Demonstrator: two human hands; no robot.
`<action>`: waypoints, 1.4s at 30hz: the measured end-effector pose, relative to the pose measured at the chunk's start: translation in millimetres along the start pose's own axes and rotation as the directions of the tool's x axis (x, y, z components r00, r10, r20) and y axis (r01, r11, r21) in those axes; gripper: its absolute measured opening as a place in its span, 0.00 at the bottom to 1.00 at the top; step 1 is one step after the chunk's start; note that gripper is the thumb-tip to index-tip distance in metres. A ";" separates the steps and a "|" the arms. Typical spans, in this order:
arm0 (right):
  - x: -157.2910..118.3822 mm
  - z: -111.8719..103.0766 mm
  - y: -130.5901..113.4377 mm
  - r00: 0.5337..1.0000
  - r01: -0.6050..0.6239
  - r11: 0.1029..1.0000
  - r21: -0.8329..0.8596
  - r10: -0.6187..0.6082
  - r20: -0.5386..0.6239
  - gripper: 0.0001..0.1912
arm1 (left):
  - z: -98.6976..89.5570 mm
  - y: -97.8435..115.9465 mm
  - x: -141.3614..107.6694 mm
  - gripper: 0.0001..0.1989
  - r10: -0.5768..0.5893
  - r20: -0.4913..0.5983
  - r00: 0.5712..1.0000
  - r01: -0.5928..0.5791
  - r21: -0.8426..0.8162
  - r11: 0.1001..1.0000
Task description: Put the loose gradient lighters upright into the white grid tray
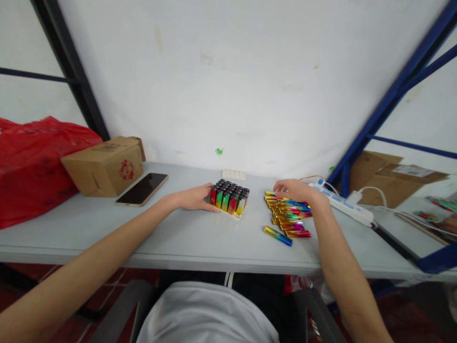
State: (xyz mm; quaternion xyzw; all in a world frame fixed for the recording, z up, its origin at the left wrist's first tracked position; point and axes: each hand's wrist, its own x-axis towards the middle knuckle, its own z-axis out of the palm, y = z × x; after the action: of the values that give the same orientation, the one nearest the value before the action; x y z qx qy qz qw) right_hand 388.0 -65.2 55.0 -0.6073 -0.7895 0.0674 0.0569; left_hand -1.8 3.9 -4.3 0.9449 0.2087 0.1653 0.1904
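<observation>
A block of upright lighters [228, 196] with black tops and shiny coloured bodies stands in a low white tray [233, 215]. My left hand [198, 197] grips its left side, the thumb along the front and the fingers round the back. To the right lies a loose pile of shiny gold, red, blue and green lighters [289, 216]. Over the back of that pile, my right hand [293, 189] has its fingers curled down among the lighters; whatever is between its fingertips is hidden. One yellow-and-blue lighter [278, 236] lies apart at the pile's front.
A white ridged strip [233, 175] lies near the wall behind the tray. Leftward are a phone [142, 189], a cardboard box [107, 166] and a red bag [39, 166]. A white power strip [344, 205] with cables runs beside my right forearm, before a blue frame post [378, 114].
</observation>
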 end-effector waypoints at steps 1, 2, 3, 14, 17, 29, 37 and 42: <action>0.0 1.4 4.0 0.999 -0.022 1.000 -0.010 0.022 0.046 0.11 | 0.0 -0.3 0.1 0.33 0.001 0.006 1.000 -0.001 -0.008 1.000; 0.8 3.2 7.2 0.998 -0.035 0.999 -0.027 0.037 0.058 0.14 | -0.1 -0.6 0.3 0.32 0.003 0.014 1.000 -0.002 -0.018 1.000; 2.5 5.3 9.6 0.998 -0.039 0.998 -0.048 0.041 0.048 0.15 | 0.0 -1.2 0.5 0.32 0.005 0.021 1.000 -0.004 -0.028 1.000; 30.7 32.8 23.7 0.999 -0.046 0.996 -0.072 0.046 -0.001 0.09 | 1.5 -6.2 0.8 0.34 0.001 0.018 1.000 -0.001 -0.013 1.000; 34.2 34.5 28.2 0.981 0.011 0.999 -0.038 -0.018 -0.192 0.08 | 0.5 -2.8 0.9 0.32 0.020 0.026 0.999 -0.020 -0.013 1.000; 48.7 48.6 -32.5 0.940 0.251 0.243 0.937 0.171 -0.296 0.22 | -1.4 3.4 0.6 0.34 -0.088 0.045 0.995 0.089 -0.015 0.996; 28.4 38.8 -58.8 0.990 0.138 0.135 0.981 -0.047 -0.133 0.20 | -2.3 4.2 -0.2 0.31 -0.057 0.064 0.996 0.058 -0.010 0.998; 16.1 33.2 -74.8 0.982 0.083 0.251 0.965 -0.184 -0.037 0.20 | -1.6 3.5 0.3 0.31 -0.047 0.078 0.996 0.048 -0.007 0.999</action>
State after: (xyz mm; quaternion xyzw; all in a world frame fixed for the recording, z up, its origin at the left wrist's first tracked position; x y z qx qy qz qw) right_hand 307.1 -69.9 35.6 -0.3754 -0.6364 0.5524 0.3859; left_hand -1.0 1.6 -1.4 0.9445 0.2228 0.1249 0.2066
